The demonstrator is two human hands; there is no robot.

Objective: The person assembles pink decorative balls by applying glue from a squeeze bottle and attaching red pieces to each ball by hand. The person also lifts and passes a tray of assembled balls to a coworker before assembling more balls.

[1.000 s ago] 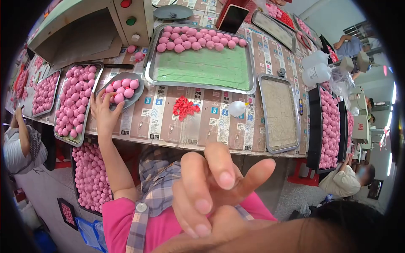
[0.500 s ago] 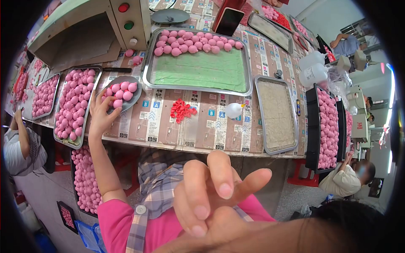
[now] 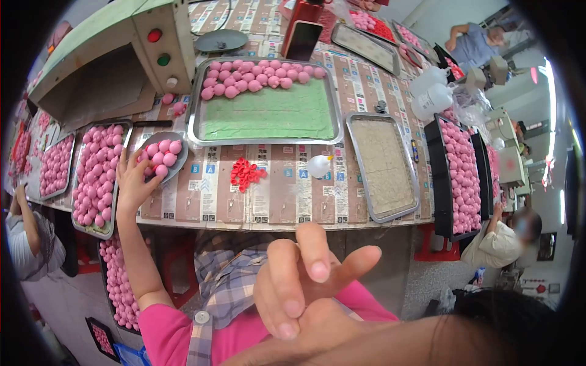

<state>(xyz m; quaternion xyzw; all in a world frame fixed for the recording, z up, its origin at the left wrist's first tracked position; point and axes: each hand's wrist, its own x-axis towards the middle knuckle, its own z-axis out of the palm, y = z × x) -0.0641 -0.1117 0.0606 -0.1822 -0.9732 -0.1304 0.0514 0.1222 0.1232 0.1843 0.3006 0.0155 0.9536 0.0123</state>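
Brown patterned sheeting (image 3: 311, 206) covers the tabletop (image 3: 268, 212), which carries a metal tray (image 3: 274, 119) lined in green. Just beside it sits a grey plate (image 3: 177, 168). Closest to the camera, the right hand (image 3: 308, 283) is raised, its fingers loosely bent and apart. The left hand (image 3: 133, 183) has its fingers narrowly parted at the pink balls (image 3: 164, 146) on the plate; I cannot tell whether they grip one. Small red pieces (image 3: 244, 174) lie heaped nearby.

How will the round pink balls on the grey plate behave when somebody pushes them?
The round pink balls would probably roll, being nearly spherical. Crowded on the round grey plate, they may nudge one another; the left hand at one side could block some.
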